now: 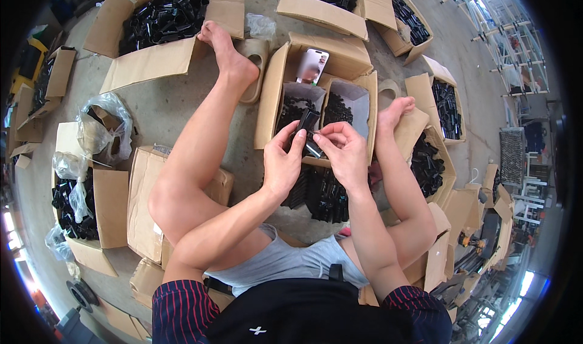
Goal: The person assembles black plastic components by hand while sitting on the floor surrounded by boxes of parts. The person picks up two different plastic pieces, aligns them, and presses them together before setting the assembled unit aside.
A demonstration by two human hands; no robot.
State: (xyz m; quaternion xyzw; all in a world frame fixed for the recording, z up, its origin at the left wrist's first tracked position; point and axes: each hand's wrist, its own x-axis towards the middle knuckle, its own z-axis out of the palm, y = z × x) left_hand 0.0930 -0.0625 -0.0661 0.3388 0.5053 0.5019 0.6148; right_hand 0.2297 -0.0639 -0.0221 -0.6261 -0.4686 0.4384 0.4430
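Head view: over the carton (pixel 271 95), a black plastic part (pixel 309 118) is held by the left fingers (pixel 299 138); what is gripped by the narrowed right fingers (pixel 330 129) cannot be told. With slackened grip, the part could be dropped.

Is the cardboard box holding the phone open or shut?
The box is open: its top is uncovered, showing the phone and small black parts inside.

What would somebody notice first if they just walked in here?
Probably the shiny black piece in the left fingers, with the right fingers at its right side, near the middle. Just beyond, a phone with a lit screen is propped in an open cardboard box. At upper left, a big carton is heaped with black parts.
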